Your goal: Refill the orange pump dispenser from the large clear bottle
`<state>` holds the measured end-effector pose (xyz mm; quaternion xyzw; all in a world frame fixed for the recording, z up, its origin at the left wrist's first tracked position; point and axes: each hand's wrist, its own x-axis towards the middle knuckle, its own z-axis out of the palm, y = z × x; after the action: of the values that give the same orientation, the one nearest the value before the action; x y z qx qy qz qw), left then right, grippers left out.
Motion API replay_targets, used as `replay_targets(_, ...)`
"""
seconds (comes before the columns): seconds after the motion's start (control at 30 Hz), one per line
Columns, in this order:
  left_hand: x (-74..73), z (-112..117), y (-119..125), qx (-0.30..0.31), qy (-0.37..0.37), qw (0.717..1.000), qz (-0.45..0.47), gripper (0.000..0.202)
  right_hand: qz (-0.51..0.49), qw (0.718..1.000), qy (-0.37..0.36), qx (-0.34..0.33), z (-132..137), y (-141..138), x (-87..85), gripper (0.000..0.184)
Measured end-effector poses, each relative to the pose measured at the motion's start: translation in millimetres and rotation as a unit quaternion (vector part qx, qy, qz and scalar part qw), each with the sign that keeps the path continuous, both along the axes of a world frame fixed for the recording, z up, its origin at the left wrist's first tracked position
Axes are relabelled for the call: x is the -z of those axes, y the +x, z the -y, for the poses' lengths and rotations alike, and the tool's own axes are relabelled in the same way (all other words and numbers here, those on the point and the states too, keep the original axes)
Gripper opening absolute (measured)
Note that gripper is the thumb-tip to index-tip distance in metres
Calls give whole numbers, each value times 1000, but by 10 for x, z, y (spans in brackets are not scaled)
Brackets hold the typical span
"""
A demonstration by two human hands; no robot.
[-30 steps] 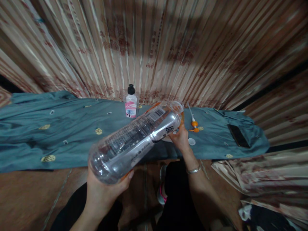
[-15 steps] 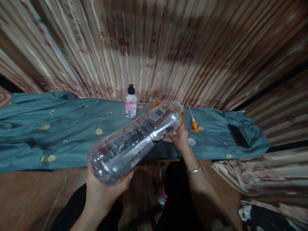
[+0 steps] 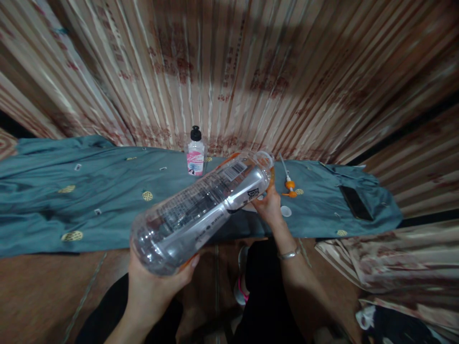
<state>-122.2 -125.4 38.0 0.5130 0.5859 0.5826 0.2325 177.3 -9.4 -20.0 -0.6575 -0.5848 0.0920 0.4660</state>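
Clock face centred on the big clear bottle (image 3: 193, 215), 12 pointing away from us. We had the bottle in 2 hands, lifted over the near edge of the blue-green cloth (image 3: 111, 200), long axis from 8 to 2: base at 8, neck raised toward 2. Left hand (image 3: 154, 286) was wrapped under the base at 7. Right hand (image 3: 268, 203) gripped near the neck at 3, most of its fingers hidden behind the bottle. We couldn't tell what the orange strip beside that grip belonged to, or how much liquid was inside.

Around it: small bottle (image 3: 195, 160) with a black cap, upright at 12. Orange pump (image 3: 290, 185) lying at 3, just beyond the right hand; white disc (image 3: 286, 211) also at 3, beside the wrist. Dark phone-like slab (image 3: 356, 203) farther out at 3.

Risks as we judged them:
1. Slip at the base. Cause: smooth plastic, wet palm; 7 was over the floor (image 3: 89, 291), so a drop could miss the cloth.
2. Spill at 2. Cause: the neck looked uncovered; dipping it or squeezing the thin wall could push any contents out.
3. Knocked pump or disc. Cause: right wrist swinging toward 3.
4. Small bottle toppled. Cause: bottle swung to 12, or wrinkled cloth tugged.
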Motion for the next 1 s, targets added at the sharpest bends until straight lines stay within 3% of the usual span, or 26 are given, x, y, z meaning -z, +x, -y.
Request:
replay_targets(0.33,-21,30,85,-18,-25,998,51,98,3,1000,-16,4,0,-13,-31,76)
replay_targets(1.0,-1,26,75,-22,-22,999,43,94,-3,1000,-13,1,-2,-9,-12,74)
